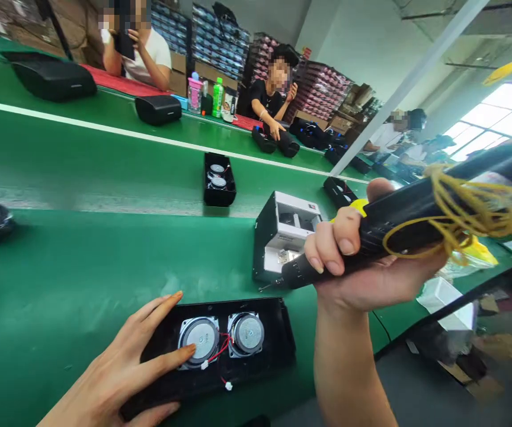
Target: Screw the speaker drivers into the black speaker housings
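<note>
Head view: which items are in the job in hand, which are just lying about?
In hand:
- left hand resting on black speaker housing
- two speaker drivers with red wire
- right hand gripping electric screwdriver
- screw dispenser box by the tip

Lying about:
- open housing on belt
- closed speakers
- bottles

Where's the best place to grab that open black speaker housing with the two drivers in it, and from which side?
Probably by the long outer walls of the speaker housing, coming from above across its narrow width. It lies flat and open-side up on the green belt, so reaching inside would press on the drivers and thin red wires.
</note>
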